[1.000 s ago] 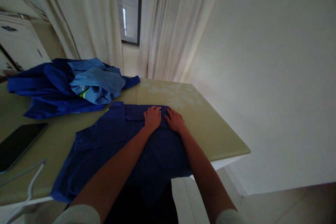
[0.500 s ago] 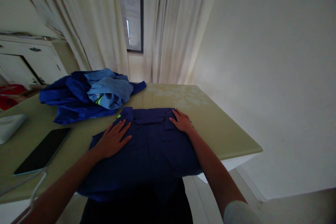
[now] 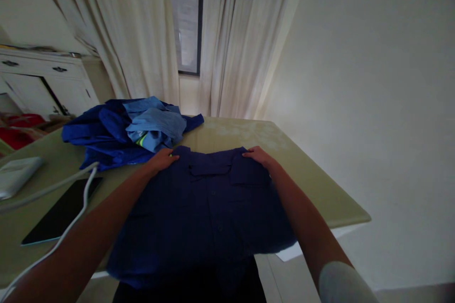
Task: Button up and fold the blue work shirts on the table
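Note:
A navy button-up shirt with pocket flaps lies over the table's near edge, its lower part hanging toward my body. My left hand is closed on its far left corner, thumb on top and the other fingers tucked out of sight. At the far right corner my right hand pinches the cloth in the same way, fingers beneath the fold. The far edge between both hands looks slightly raised, though I cannot tell how far it is off the table.
Behind my left hand lies a heap of blue clothes with a lighter blue garment on top. A black tablet, a white cable and a white box-like object are at left. The table ends near a wall.
Both hands lay flat with fingers spread on the shirt; now they have moved to its far corners and closed on the cloth. The white cable shifted up with my left arm.

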Tool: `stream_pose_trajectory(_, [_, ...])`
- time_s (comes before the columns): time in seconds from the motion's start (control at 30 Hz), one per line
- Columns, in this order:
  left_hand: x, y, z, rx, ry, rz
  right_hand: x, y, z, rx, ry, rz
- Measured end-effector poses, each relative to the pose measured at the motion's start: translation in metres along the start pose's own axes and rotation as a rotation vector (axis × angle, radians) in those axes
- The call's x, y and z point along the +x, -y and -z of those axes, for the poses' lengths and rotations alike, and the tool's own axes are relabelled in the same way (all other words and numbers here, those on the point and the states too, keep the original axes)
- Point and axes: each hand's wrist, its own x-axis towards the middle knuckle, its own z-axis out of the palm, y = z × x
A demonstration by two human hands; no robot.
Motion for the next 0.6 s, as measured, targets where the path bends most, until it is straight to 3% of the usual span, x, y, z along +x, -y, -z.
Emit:
stream_pose_trajectory(0.1, [0.02,-0.022,0.017,0.103,-0.134,-0.19,0.015,0.013,0.039,-0.204,-0.163,0.104])
stream_pose_trajectory(0.17, [0.03,-0.04,0.024,0.217,-0.277,-0.245,0.025,0.024,0.059,-0.387,-0.323,0.129])
stream_pose_trajectory(0.23, [0.031,-0.057,0.019,0.324,-0.408,-0.243,0.031,0.03,0.064,-0.514,-0.481,0.123])
stream_pose_trajectory(0.3, [0.02,-0.065,0.002,0.404,-0.457,-0.257,0.029,0.029,0.053,-0.579,-0.592,0.119])
stream_pose_trajectory(0.37, [-0.002,-0.06,-0.024,0.458,-0.349,-0.292,0.02,0.017,0.031,-0.603,-0.589,0.139])
stream_pose_trajectory(0.47, [-0.041,-0.032,-0.06,0.502,-0.074,-0.312,-0.005,-0.015,0.0,-0.605,-0.392,0.16])
stream_pose_trajectory(0.53, [-0.061,-0.009,-0.072,0.509,0.007,-0.368,-0.026,-0.039,-0.013,-0.611,-0.262,0.15])
stream_pose_trajectory(0.6, [-0.073,0.01,-0.072,0.498,0.027,-0.455,-0.045,-0.06,-0.018,-0.623,-0.182,0.169])
